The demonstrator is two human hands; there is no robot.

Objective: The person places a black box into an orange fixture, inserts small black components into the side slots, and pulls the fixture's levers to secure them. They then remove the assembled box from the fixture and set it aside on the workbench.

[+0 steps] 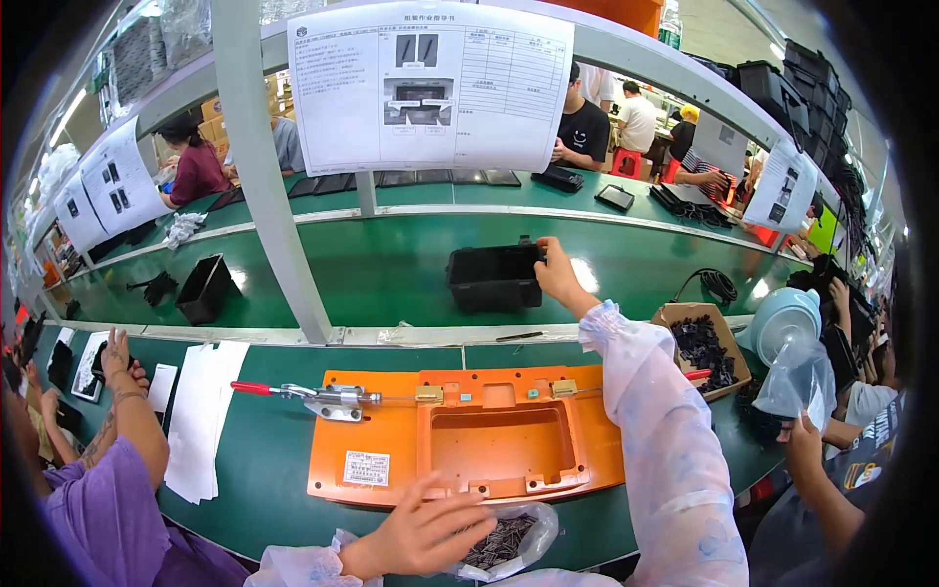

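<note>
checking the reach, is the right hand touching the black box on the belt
Touching. The head view shows the right hand with its fingers closed over the right edge of the black box, no gap between them.

Orange jig [489,445], white paper sheets [201,416], cardboard box [685,315]

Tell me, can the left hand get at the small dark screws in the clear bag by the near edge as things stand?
Probably yes. The left hand already rests at the clear bag of dark screws, fingers spread over its near side, with nothing between them. The right hand is far off, gripping the black box on the belt.
</note>
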